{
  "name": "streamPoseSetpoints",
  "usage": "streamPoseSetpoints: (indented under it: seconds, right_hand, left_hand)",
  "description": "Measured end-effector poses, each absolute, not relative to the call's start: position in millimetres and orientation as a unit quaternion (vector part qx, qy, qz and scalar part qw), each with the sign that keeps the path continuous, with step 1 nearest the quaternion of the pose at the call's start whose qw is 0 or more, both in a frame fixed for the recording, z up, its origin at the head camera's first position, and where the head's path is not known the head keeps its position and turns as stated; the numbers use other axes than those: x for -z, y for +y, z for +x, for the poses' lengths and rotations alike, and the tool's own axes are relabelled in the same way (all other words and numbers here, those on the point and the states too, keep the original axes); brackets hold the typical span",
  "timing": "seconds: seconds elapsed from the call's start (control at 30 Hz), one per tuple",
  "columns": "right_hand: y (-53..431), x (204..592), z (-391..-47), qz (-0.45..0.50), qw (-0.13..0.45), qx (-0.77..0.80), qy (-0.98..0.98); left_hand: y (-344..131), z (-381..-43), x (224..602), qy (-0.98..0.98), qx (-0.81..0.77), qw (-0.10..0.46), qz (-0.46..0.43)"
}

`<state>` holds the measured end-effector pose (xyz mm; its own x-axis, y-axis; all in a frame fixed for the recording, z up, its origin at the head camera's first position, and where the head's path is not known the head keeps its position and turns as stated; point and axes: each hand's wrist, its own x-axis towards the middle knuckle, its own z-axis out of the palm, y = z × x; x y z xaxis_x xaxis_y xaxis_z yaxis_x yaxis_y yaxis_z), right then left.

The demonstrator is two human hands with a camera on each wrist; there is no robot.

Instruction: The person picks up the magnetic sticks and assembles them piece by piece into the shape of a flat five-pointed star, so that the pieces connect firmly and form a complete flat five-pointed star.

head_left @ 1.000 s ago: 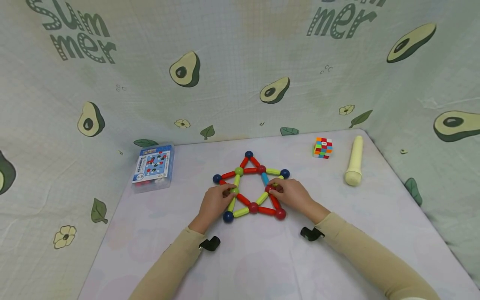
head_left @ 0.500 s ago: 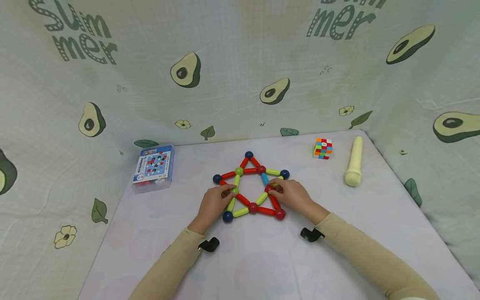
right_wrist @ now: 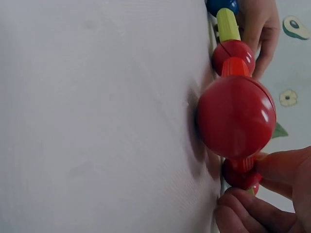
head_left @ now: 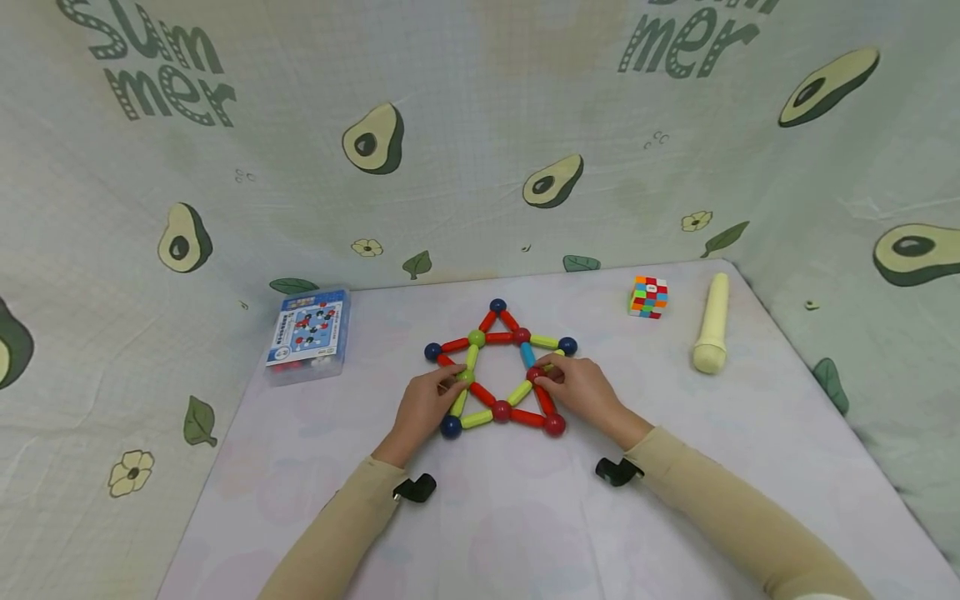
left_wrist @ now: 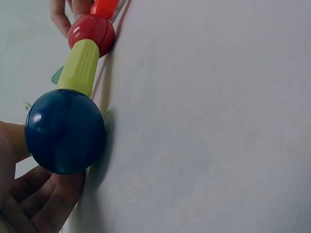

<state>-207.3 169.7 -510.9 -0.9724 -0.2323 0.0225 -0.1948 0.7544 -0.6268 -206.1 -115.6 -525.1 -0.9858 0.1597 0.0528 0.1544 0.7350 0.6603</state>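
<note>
A flat star-like frame of magnetic sticks and balls lies on the table in the head view, built from red, yellow-green and blue sticks. Its left inner green ball (head_left: 467, 377) is pinched between thumb and fingers of my left hand (head_left: 422, 408). On the opposite side, my right hand (head_left: 588, 390) pinches a red ball (head_left: 536, 375) below the blue stick (head_left: 527, 356). Dark blue balls sit at several outer corners, one of them (left_wrist: 65, 131) large in the left wrist view. The red corner ball (right_wrist: 236, 116) stands close to the right wrist camera.
A clear plastic box with a blue-and-white label (head_left: 306, 337) lies at the back left. Toward the back right are a puzzle cube (head_left: 648, 297) and a pale yellow microphone-shaped object (head_left: 712, 325). Behind the table hangs an avocado-print cloth (head_left: 457, 225).
Both hands keep their pinch on the frame. The frame has shifted slightly left and a little toward the back, with the hands moving along.
</note>
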Motion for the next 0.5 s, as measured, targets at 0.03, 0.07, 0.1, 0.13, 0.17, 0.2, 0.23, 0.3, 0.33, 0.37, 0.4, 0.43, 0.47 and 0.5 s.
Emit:
streamPoseSetpoints:
  seconds: [0.03, 0.07, 0.1, 0.13, 0.17, 0.2, 0.23, 0.3, 0.33, 0.37, 0.4, 0.43, 0.47, 0.5]
  right_hand:
    - [169.4, 510.9, -206.5, -0.110, 0.027, 0.334, 0.936]
    - [169.5, 510.8, -205.8, -0.108, 0.026, 0.337, 0.935]
    - [169.4, 510.6, -205.4, -0.106, 0.025, 0.339, 0.935]
    - [169.5, 510.5, -205.0, -0.106, 0.024, 0.341, 0.934]
    - [169.5, 510.2, -204.8, -0.106, 0.024, 0.342, 0.933]
    - [169.6, 509.9, -204.7, -0.107, 0.024, 0.344, 0.932]
    - [169.6, 509.5, -204.8, -0.108, 0.025, 0.346, 0.932]
    - [169.6, 509.0, -205.4, -0.110, 0.026, 0.349, 0.930]
    - [169.7, 508.8, -205.6, -0.111, 0.027, 0.350, 0.930]
    - [169.8, 508.7, -205.9, -0.112, 0.028, 0.349, 0.930]
    - [169.6, 508.9, -206.4, -0.113, 0.029, 0.350, 0.930]
    - [169.4, 509.1, -206.9, -0.113, 0.029, 0.350, 0.930]
    - [169.2, 509.3, -207.4, -0.114, 0.029, 0.349, 0.930]
    - [169.1, 509.7, -207.7, -0.115, 0.029, 0.349, 0.930]
  left_hand:
    - [-116.0, -206.4, 525.8, 0.930, -0.357, 0.004, 0.087]
    - [-116.4, -206.5, 526.2, 0.928, -0.362, 0.005, 0.087]
    - [-116.4, -206.5, 526.1, 0.926, -0.367, 0.005, 0.088]
    - [-116.5, -206.5, 526.2, 0.925, -0.370, 0.005, 0.089]
    - [-116.5, -206.7, 526.5, 0.924, -0.371, 0.004, 0.089]
    - [-116.4, -206.9, 526.7, 0.924, -0.372, 0.003, 0.089]
    - [-116.2, -207.0, 526.8, 0.923, -0.374, 0.003, 0.086]
    - [-115.8, -207.0, 526.7, 0.923, -0.377, 0.004, 0.080]
    - [-115.4, -207.0, 526.6, 0.922, -0.379, 0.007, 0.077]
    - [-115.0, -207.1, 526.4, 0.921, -0.381, 0.011, 0.076]
    - [-114.6, -207.1, 526.0, 0.920, -0.383, 0.015, 0.076]
    - [-114.2, -207.0, 525.7, 0.920, -0.385, 0.019, 0.076]
    - [-113.8, -206.9, 525.1, 0.919, -0.386, 0.023, 0.076]
    - [-113.5, -206.7, 524.6, 0.919, -0.386, 0.026, 0.075]
